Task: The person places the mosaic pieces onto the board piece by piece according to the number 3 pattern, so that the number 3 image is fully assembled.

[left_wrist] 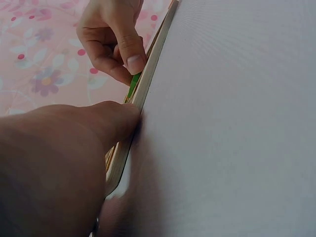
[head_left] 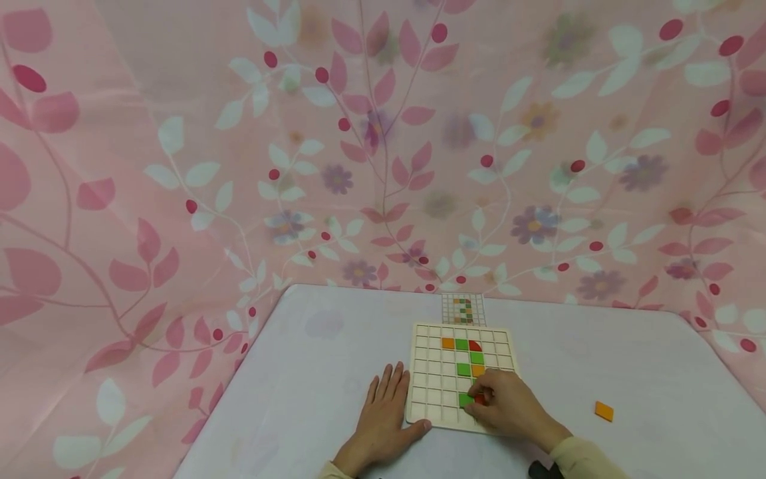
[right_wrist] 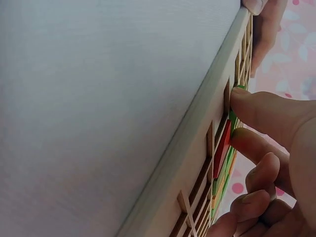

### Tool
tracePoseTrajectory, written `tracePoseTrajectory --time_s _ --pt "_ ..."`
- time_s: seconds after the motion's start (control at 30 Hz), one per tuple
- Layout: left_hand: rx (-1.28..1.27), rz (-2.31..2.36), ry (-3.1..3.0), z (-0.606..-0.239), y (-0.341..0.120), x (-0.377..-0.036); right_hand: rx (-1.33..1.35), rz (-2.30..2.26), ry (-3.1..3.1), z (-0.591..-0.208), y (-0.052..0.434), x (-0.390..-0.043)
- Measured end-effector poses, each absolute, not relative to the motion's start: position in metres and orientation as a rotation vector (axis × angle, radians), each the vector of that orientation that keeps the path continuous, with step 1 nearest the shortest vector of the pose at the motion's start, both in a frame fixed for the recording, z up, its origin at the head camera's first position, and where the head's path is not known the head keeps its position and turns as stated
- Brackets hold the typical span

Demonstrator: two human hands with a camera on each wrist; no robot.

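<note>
Grid board [head_left: 427, 372] on table [head_left: 311, 372], mostly bare cells. Approx. 6 tiles in so far: top row, mid pair, a green tile [head_left: 465, 400] low. Pattern card [head_left: 462, 309] lies beyond board; spare orange tile [head_left: 604, 410] well apart at R.

R hand [head_left: 509, 402] pinches red tile [right_wrist: 222, 145], tilted, half into its cell beside the green. L hand [head_left: 383, 416] flat, fingers straight, thumb braced on board's near edge.

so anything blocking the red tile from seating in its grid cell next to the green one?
Nothing visible. The right hand pinches the red tile edge-on over the grid board, beside a green tile. The wrist view shows open cell below it. The left hand rests at the board's left edge, clear of it.
</note>
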State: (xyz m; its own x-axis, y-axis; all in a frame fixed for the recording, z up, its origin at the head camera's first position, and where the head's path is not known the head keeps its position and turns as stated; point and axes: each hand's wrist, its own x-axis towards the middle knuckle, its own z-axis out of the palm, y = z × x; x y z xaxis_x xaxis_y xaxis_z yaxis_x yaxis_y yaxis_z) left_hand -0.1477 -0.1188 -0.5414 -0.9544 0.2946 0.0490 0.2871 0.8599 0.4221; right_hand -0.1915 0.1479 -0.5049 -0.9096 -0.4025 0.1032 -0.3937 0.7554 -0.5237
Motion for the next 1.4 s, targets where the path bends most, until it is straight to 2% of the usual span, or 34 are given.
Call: tracePoseTrajectory --time_s 0.5,1.4 --pt "0.462 0.652 3.005 -0.5367 -0.1174 -0.1495 -0.549 -0.975 2.877 -0.5029 0.1455 -0.1932" --pt "0.432 0.623 2.998 -0.5422 -0.1172 -0.1481 -0.564 -0.982 2.835 -0.5080 0.1481 -0.1925"
